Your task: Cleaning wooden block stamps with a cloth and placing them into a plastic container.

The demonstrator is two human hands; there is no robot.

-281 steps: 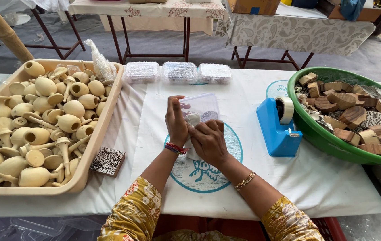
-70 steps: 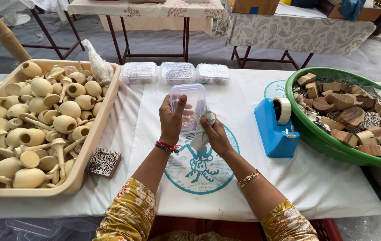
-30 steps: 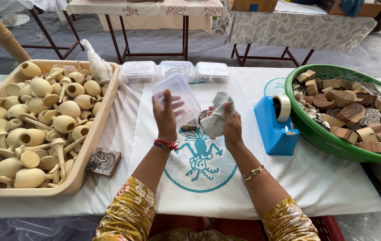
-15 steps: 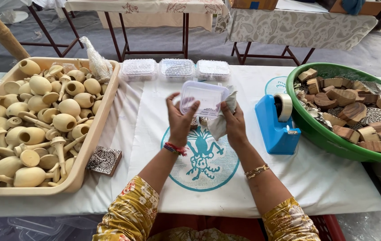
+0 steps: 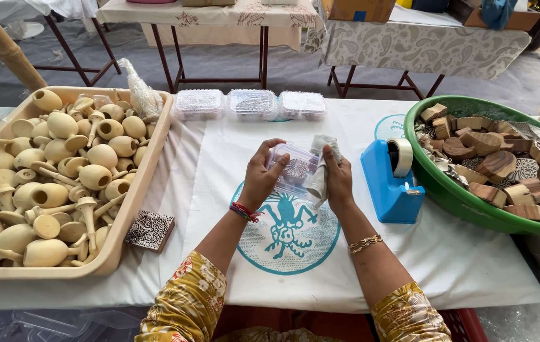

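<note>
From my head camera, looking down: my left hand (image 5: 262, 180) grasps a small clear plastic box (image 5: 293, 170) by its left side, fingers curled over the top edge. Through the plastic a patterned piece shows inside, so the box appears already filled. My right hand (image 5: 338, 180) closes on the box's right end and also pinches a crumpled bit of whitish paper (image 5: 320, 166) against it; I cannot tell whether the lid is fully seated. I hold the box just above the tabletop (image 5: 219, 158), over a teal printed design (image 5: 286, 228) on the white cloth.

Beyond my hands, at the far edge, three closed clear boxes (image 5: 251, 103) sit in a row, touching side by side; they look like finished ones. Just right of my right hand stands a blue tape dispenser (image 5: 391, 180), untouched. Further right, a green basin (image 5: 447, 190) is heaped with carved wooden blocks (image 5: 498, 161), so plenty seem to be left. Left of my left hand, well apart, a beige tray (image 5: 132, 209) is piled with pale wooden spindle-like pieces (image 5: 61, 171). One carved block (image 5: 149, 229) lies flat on the cloth just beside that tray, near my left forearm.

As I judge it, three boxes are done, this one is near closing, and taping is not yet done.
</note>
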